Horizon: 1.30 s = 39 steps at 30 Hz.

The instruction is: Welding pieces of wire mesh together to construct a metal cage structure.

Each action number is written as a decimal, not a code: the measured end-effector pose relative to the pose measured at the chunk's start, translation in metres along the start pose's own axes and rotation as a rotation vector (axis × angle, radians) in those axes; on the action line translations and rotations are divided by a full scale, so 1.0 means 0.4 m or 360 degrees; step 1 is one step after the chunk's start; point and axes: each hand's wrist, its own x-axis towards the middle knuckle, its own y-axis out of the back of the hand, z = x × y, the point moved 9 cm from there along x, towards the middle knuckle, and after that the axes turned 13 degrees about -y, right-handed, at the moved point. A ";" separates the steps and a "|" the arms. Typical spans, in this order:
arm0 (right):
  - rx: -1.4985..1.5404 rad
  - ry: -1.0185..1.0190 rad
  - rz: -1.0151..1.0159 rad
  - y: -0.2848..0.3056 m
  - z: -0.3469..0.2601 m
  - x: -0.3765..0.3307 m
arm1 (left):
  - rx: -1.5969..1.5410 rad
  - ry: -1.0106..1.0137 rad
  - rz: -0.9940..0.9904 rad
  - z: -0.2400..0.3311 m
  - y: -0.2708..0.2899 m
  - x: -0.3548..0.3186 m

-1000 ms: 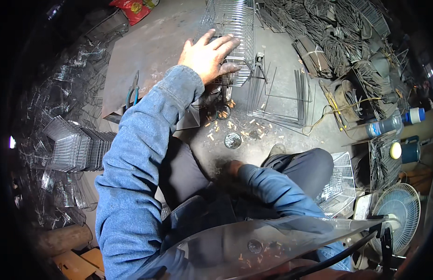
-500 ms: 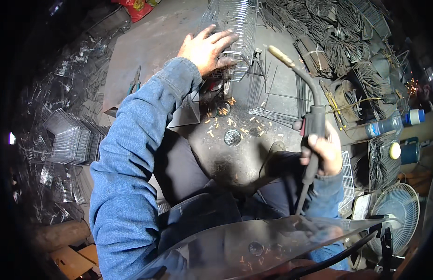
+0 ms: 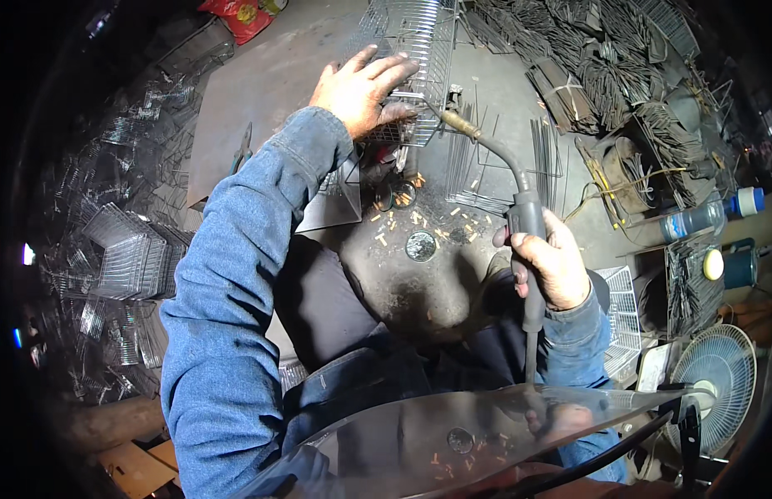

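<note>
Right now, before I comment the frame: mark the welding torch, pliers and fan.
Welding torch [image 3: 528,218]: head view, on the dark handle.
Pliers [image 3: 245,147]: head view, on the metal near the pivot.
Fan [image 3: 720,378]: head view, on the round wire guard.

The middle is brightly lit, and a shine is caught on the wire basket [image 3: 434,51]. Dark shadows are thrown on the grey floor [image 3: 394,295]. Black is left around the rim, where shapes are bent, and reflections are seen in the clear shield [image 3: 394,445].
</note>
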 end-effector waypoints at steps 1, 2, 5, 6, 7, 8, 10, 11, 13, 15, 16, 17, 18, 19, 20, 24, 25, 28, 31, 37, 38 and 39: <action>0.0013 -0.0021 0.0048 0.007 0.006 -0.005 | 0.0000 0.0000 0.0001 0.001 0.000 0.001; 0.0026 -0.0041 0.0096 0.013 0.011 -0.009 | -0.0009 -0.0004 0.0008 0.003 0.000 0.004; 0.0045 -0.0013 0.0104 0.016 0.011 -0.009 | -0.0029 -0.0006 0.0014 0.001 0.000 0.003; 0.0039 -0.0026 0.0086 0.015 0.015 -0.007 | -0.0041 -0.0005 0.0015 0.000 0.000 0.001; 0.0041 -0.0024 0.0090 0.016 0.015 -0.006 | -0.0042 -0.0009 0.0017 0.002 0.001 0.003; 0.0017 -0.0048 0.0087 0.016 0.018 -0.003 | -0.0042 -0.0001 0.0004 0.003 0.000 0.003; -0.0005 -0.0072 0.0081 0.015 0.022 -0.001 | -0.0041 0.0008 -0.0011 0.004 -0.001 0.004; -0.0005 -0.0078 0.0091 0.016 0.024 -0.001 | -0.0051 0.0049 -0.0059 -0.002 -0.008 0.003; -0.0003 -0.0086 0.0101 0.016 0.025 0.000 | -0.0050 0.0028 -0.0092 -0.003 -0.009 0.005; -0.0034 -0.0093 0.0107 0.015 0.024 0.002 | -0.0084 0.0090 -0.0118 -0.004 -0.010 0.000; -0.0032 -0.0092 0.0111 0.017 0.025 0.002 | -0.0096 0.0089 -0.0103 -0.003 -0.007 -0.001; -0.0038 -0.0090 0.0103 0.019 0.027 0.003 | -0.0099 0.0085 -0.0102 -0.004 -0.009 -0.001; -0.0044 -0.0088 0.0094 0.020 0.029 0.003 | -0.0118 0.0078 -0.0086 -0.005 -0.009 -0.001; -0.0043 -0.0089 0.0093 0.020 0.030 0.003 | -0.0132 0.0076 -0.0071 -0.007 -0.008 -0.002; -0.0055 -0.0077 0.0089 0.019 0.029 0.003 | -0.0082 0.0110 -0.0139 -0.014 -0.016 -0.001; -0.0066 -0.0074 0.0074 0.017 0.027 0.008 | -0.0144 0.0061 0.0013 -0.004 0.000 -0.002; -0.0067 -0.0071 0.0076 0.018 0.027 0.006 | -0.0123 0.0059 -0.0023 -0.005 -0.002 -0.001; -0.0087 -0.0068 0.0081 0.016 0.024 0.004 | -0.0087 0.0047 -0.0057 -0.008 -0.003 0.000; -0.0197 -0.0036 0.0112 0.006 0.021 0.004 | -0.0077 0.0050 -0.0059 -0.007 -0.005 -0.001; -0.0209 0.0046 0.0129 -0.030 0.000 -0.020 | -0.0086 0.0010 0.0018 0.007 0.003 0.004; -0.0233 0.0043 0.0133 -0.036 -0.002 -0.021 | -0.0084 0.0011 0.0021 0.009 0.003 0.004; -0.0182 0.0070 0.0115 -0.039 -0.001 -0.020 | -0.0080 0.0013 0.0021 0.010 0.002 0.004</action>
